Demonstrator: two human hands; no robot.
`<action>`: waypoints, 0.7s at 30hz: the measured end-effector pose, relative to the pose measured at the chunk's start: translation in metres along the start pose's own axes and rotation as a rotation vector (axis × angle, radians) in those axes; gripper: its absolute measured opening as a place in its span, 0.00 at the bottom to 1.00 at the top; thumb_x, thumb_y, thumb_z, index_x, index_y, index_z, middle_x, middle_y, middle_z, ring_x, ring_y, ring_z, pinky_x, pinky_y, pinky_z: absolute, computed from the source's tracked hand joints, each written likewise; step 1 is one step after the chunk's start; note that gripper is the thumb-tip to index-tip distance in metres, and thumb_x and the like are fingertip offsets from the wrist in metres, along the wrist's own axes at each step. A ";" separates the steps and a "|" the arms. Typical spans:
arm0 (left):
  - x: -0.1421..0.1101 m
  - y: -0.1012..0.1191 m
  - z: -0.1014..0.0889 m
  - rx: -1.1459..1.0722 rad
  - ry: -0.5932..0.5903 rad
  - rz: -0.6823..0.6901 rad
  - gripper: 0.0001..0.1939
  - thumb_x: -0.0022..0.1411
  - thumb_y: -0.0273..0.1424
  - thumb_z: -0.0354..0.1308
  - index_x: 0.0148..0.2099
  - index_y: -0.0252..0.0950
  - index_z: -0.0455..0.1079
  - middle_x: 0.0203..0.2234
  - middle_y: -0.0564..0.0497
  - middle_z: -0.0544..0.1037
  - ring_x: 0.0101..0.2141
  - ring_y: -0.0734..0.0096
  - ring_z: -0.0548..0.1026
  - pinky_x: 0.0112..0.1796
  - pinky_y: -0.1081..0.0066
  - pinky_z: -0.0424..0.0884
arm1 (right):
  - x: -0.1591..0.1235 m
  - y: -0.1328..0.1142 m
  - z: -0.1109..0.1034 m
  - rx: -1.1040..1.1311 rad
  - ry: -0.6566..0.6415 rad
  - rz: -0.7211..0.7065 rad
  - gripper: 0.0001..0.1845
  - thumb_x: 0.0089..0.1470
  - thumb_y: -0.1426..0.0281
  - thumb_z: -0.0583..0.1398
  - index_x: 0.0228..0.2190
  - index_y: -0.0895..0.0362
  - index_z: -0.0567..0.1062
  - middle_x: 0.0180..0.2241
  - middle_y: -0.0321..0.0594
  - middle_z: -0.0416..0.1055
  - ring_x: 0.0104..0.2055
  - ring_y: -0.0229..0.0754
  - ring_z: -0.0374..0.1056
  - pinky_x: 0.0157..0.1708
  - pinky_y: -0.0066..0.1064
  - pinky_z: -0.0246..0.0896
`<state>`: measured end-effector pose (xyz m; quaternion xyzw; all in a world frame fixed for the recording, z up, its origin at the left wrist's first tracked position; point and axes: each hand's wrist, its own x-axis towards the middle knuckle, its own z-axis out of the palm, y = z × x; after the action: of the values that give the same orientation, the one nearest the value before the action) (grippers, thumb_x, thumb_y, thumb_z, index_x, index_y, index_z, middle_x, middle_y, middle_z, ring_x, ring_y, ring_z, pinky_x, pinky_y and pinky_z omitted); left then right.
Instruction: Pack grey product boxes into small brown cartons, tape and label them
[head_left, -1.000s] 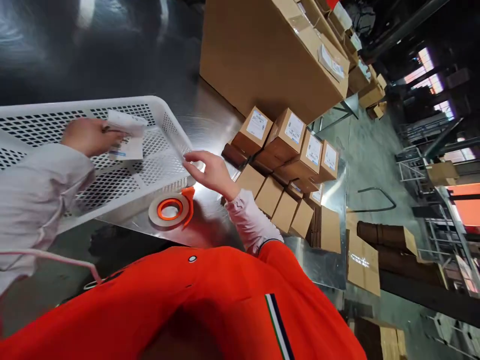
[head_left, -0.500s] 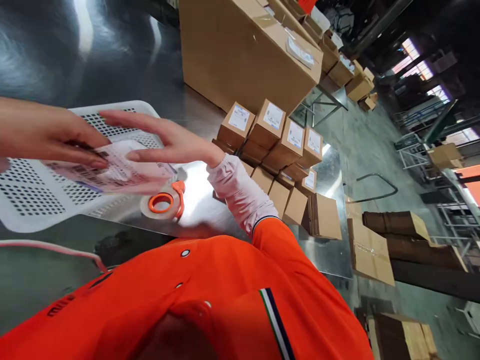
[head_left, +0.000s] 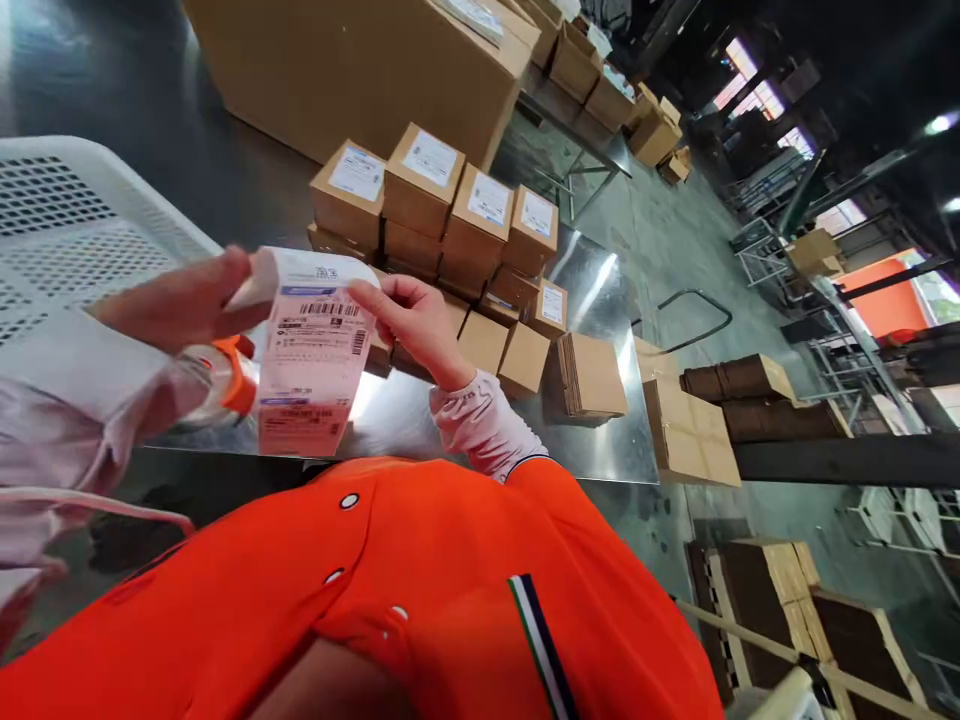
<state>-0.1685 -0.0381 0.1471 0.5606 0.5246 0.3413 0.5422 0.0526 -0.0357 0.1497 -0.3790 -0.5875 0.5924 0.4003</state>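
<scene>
A strip of printed shipping labels [head_left: 319, 340] hangs in front of my body, curled over at its top end. At its upper right edge, my right hand [head_left: 416, 320] pinches the strip between thumb and fingers. My left hand [head_left: 180, 300], blurred, is closed at the curled left edge of the strip, its fingertips partly hidden by the paper. Below the left hand, a tape roll with an orange holder [head_left: 225, 380] lies on the metal table [head_left: 600, 410], partly covered by my sleeve and the labels.
A white perforated basket [head_left: 150, 215] stands at the left. Behind my right hand, small cartons [head_left: 480, 215] with labels on top are stacked, with flattened cardboard [head_left: 596, 375] beside them. A large carton [head_left: 360, 80] stands at the back. More boxes [head_left: 690, 430] are beyond the table's right edge.
Both hands have moved away from over the basket, and the labels now hang unfolded between them. My right hand has gone from spread fingers to pinching the strip. The view has swung right.
</scene>
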 end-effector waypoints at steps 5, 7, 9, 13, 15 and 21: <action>0.005 -0.054 0.056 0.007 0.214 0.120 0.89 0.18 0.77 0.71 0.78 0.35 0.56 0.73 0.29 0.64 0.71 0.27 0.63 0.71 0.34 0.58 | -0.024 0.026 -0.021 -0.015 0.107 0.233 0.31 0.60 0.48 0.71 0.24 0.54 0.65 0.17 0.26 0.62 0.18 0.30 0.57 0.19 0.21 0.54; 0.003 -0.066 0.066 0.054 0.405 0.216 0.86 0.24 0.73 0.74 0.79 0.34 0.52 0.75 0.29 0.60 0.74 0.36 0.59 0.73 0.40 0.57 | -0.029 0.036 -0.032 0.004 0.104 0.264 0.32 0.58 0.46 0.72 0.24 0.54 0.65 0.16 0.26 0.61 0.17 0.30 0.57 0.18 0.20 0.54; -0.004 -0.073 0.074 0.078 0.605 0.200 0.70 0.36 0.67 0.73 0.73 0.31 0.62 0.67 0.29 0.70 0.67 0.42 0.70 0.67 0.44 0.68 | -0.031 0.047 -0.037 0.040 0.124 0.283 0.31 0.57 0.46 0.72 0.24 0.55 0.67 0.16 0.27 0.63 0.18 0.30 0.59 0.20 0.20 0.60; -0.022 -0.074 0.095 0.207 0.764 -0.002 0.38 0.49 0.57 0.65 0.50 0.31 0.76 0.42 0.39 0.80 0.41 0.57 0.77 0.52 0.54 0.77 | -0.031 0.078 -0.027 0.042 0.136 0.270 0.25 0.62 0.50 0.70 0.29 0.57 0.75 0.25 0.37 0.76 0.28 0.35 0.74 0.33 0.25 0.75; -0.026 -0.071 0.107 0.130 0.607 -0.066 0.33 0.51 0.55 0.62 0.48 0.32 0.76 0.40 0.42 0.80 0.39 0.60 0.76 0.48 0.60 0.76 | -0.036 0.092 -0.014 -0.131 0.138 0.197 0.18 0.66 0.57 0.68 0.30 0.58 0.79 0.31 0.40 0.79 0.36 0.38 0.78 0.41 0.27 0.78; -0.021 -0.075 0.103 0.108 0.427 -0.239 0.26 0.48 0.52 0.56 0.38 0.35 0.75 0.30 0.46 0.80 0.35 0.60 0.75 0.38 0.67 0.71 | -0.073 0.060 -0.012 -0.699 -0.445 0.043 0.13 0.59 0.68 0.73 0.24 0.55 0.81 0.33 0.39 0.81 0.43 0.43 0.79 0.48 0.27 0.74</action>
<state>-0.0912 -0.0944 0.0605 0.4382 0.7073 0.3568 0.4248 0.0906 -0.0975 0.0883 -0.3669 -0.8175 0.4329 0.0983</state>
